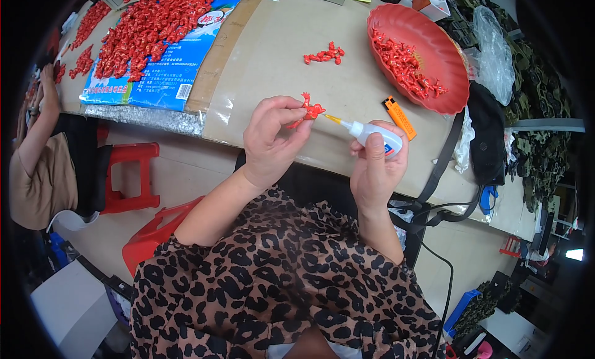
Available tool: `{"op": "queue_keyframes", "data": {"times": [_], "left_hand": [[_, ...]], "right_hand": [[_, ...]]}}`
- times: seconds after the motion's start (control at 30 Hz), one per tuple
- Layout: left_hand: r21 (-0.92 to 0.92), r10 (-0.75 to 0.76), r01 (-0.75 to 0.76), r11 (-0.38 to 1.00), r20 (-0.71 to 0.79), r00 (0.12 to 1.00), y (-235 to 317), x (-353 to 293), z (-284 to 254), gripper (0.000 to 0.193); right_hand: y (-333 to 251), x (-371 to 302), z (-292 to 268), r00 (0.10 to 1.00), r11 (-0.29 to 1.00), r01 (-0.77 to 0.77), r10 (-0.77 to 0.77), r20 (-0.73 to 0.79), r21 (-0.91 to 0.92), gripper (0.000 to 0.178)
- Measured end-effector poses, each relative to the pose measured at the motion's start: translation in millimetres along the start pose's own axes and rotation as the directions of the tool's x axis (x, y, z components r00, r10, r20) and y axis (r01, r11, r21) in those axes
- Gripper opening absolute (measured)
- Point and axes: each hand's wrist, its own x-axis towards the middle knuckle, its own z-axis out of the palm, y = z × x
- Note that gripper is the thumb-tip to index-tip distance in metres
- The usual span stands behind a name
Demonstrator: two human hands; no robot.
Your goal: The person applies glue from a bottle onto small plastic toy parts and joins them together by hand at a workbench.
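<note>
Between the fingertips of my left hand point(273, 132) is a small red plastic figure point(314, 111). My right hand point(379, 167) is wrapped round a white glue bottle point(379, 139) with a thin yellowish nozzle point(333, 118). The nozzle points left and its tip is at the figure or just beside it; I cannot tell whether they touch. Both hands are above the near edge of the table. Beyond them a few red pieces point(324, 54) lie together on the tabletop.
A red scalloped bowl point(462, 80) with small red pieces stands at the right, an orange lighter point(400, 118) beside it. Many red figures point(155, 30) cover a blue printed sheet point(204, 67) at the far left. A black strap point(443, 157) hangs over the table edge. Another person's arm point(40, 117) is at the left.
</note>
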Motion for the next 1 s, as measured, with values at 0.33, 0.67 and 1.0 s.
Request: {"op": "queue_keyframes", "data": {"times": [0.33, 0.67, 1.0], "left_hand": [[-0.374, -0.159, 0.187, 0.908, 0.104, 0.982, 2, 7, -5, 0.021], [-0.631, -0.327, 0.737, 0.242, 0.662, 0.675, -1, 31, -30, 0.029], [-0.51, -0.263, 0.849, -0.138, 0.845, 0.465, -5, 32, -25, 0.039]], "right_hand": [[-6, 4, 5, 0.96, 0.897, -0.265, 0.281, 0.008, 0.353, 0.016], [-13, 25, -10, 0.939, 0.893, -0.338, 0.298, 0.17, 0.298, 0.017], [-13, 29, -5, 0.933, 0.941, -0.313, 0.279, 0.227, 0.131, 0.02]]}}
